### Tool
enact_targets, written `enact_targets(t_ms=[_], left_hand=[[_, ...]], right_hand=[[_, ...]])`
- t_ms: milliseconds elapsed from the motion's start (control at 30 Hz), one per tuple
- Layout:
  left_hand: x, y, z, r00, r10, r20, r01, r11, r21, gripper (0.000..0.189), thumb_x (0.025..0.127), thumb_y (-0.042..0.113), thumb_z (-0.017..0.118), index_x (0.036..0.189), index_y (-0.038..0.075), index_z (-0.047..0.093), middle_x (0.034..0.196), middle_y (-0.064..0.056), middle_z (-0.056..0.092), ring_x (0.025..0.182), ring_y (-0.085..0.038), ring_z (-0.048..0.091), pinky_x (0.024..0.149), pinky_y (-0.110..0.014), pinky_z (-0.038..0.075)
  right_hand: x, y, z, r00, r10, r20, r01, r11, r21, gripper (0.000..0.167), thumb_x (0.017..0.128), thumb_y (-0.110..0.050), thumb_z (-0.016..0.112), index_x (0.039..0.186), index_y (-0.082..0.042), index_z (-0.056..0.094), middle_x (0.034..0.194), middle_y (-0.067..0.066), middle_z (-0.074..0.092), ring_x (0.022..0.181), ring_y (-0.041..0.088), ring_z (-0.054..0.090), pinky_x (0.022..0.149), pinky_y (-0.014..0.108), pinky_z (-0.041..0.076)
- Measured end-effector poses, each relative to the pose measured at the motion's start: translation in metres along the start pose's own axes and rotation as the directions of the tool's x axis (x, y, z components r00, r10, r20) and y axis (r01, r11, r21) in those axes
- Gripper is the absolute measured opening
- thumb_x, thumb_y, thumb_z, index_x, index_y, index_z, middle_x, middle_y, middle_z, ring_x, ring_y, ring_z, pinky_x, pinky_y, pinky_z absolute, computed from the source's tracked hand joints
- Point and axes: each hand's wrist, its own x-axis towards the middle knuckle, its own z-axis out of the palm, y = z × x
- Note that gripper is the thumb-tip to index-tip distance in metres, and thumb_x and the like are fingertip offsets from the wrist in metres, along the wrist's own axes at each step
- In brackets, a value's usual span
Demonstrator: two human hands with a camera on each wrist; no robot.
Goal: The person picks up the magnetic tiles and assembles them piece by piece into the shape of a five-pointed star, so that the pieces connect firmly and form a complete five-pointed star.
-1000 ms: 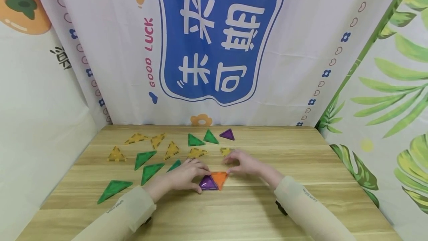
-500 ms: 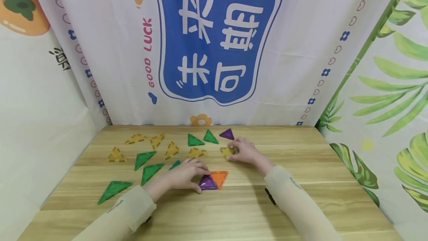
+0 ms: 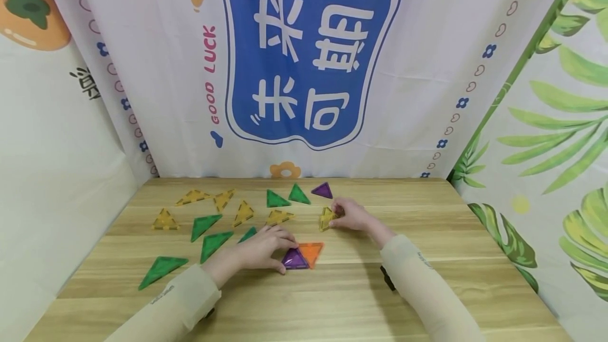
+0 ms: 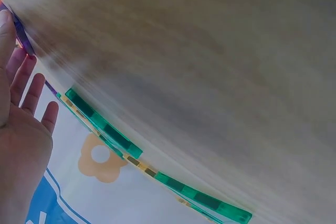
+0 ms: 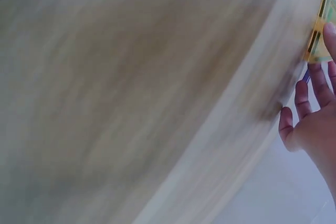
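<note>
My left hand (image 3: pixel 263 248) holds a purple triangular magnetic tile (image 3: pixel 295 260) flat on the wooden table (image 3: pixel 332 300), thumb at its near corner and a fingertip at its top. An orange triangular magnetic tile (image 3: pixel 312 253) lies edge to edge with the purple one on its right. Farther back, my right hand (image 3: pixel 352 215) pinches a yellow triangular magnetic tile (image 3: pixel 326 219) by its right side. In the right wrist view that yellow tile (image 5: pixel 319 38) appears tipped up between thumb and fingers. The left wrist view catches only a sliver of the purple tile (image 4: pixel 22 34) beyond the fingers.
Left of the hands lie several green triangular tiles (image 3: pixel 216 244) and several yellow ones (image 3: pixel 165 219). Two more green tiles (image 3: pixel 299 194) and a purple tile (image 3: pixel 323 190) lie near the back edge. A printed curtain (image 3: pixel 418 67) hangs behind the table.
My right hand has gone from beside the orange tile back to the yellow tile and taken hold of it; the tile has turned and shifted slightly right. My left hand stays put.
</note>
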Motion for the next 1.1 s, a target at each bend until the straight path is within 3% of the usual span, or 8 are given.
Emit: enact_targets(t_ms=[100, 400, 633, 833, 1100], left_hand=[[-0.001, 0.0, 0.0, 1.0, -0.005, 0.004, 0.005, 1.0, -0.004, 0.062, 0.075, 0.046, 0.073, 0.127, 0.016, 0.06, 0.13, 0.001, 0.056, 0.125, -0.021, 0.045, 0.104, -0.048, 0.035], [-0.002, 0.001, 0.001, 1.0, -0.013, 0.005, 0.013, 1.0, -0.016, 0.062, 0.076, 0.046, 0.073, 0.128, 0.015, 0.06, 0.131, 0.0, 0.055, 0.125, -0.022, 0.044, 0.104, -0.049, 0.035], [-0.001, 0.0, 0.001, 1.0, -0.004, 0.001, 0.004, 1.0, -0.017, 0.061, 0.077, 0.044, 0.073, 0.128, 0.014, 0.06, 0.13, -0.001, 0.055, 0.125, -0.022, 0.044, 0.103, -0.049, 0.035], [-0.002, -0.002, 0.002, 1.0, 0.003, -0.01, -0.003, 1.0, -0.01, 0.061, 0.077, 0.045, 0.073, 0.128, 0.015, 0.06, 0.13, 0.0, 0.055, 0.125, -0.022, 0.044, 0.103, -0.049, 0.036], [-0.002, -0.003, 0.004, 1.0, -0.002, -0.008, 0.002, 1.0, -0.002, 0.062, 0.077, 0.047, 0.072, 0.129, 0.016, 0.059, 0.131, 0.001, 0.055, 0.126, -0.022, 0.044, 0.104, -0.048, 0.035]], right_hand=[[-0.004, 0.003, -0.003, 1.0, -0.009, 0.014, 0.008, 0.999, 0.05, 0.023, 0.082, -0.017, 0.073, 0.089, -0.009, 0.052, 0.082, 0.001, 0.055, 0.077, 0.013, 0.05, 0.074, 0.029, 0.045], [-0.015, 0.01, -0.008, 0.998, -0.067, 0.021, 0.065, 0.995, 0.077, 0.016, 0.087, -0.016, 0.067, 0.096, -0.009, 0.056, 0.091, 0.001, 0.061, 0.087, 0.013, 0.057, 0.085, 0.031, 0.05], [-0.026, 0.014, -0.015, 0.99, -0.139, 0.037, 0.135, 0.986, 0.093, 0.013, 0.09, -0.012, 0.063, 0.102, -0.007, 0.06, 0.094, 0.003, 0.063, 0.09, 0.014, 0.058, 0.084, 0.029, 0.05], [-0.037, 0.013, -0.024, 0.976, -0.176, 0.129, 0.171, 0.984, 0.052, 0.014, 0.092, -0.015, 0.06, 0.105, -0.011, 0.062, 0.09, -0.002, 0.063, 0.086, 0.011, 0.057, 0.081, 0.028, 0.049], [-0.045, 0.005, -0.027, 0.938, -0.196, 0.285, 0.19, 0.981, 0.048, 0.015, 0.094, -0.024, 0.058, 0.107, -0.02, 0.065, 0.105, -0.007, 0.064, 0.094, 0.01, 0.057, 0.085, 0.029, 0.048]])
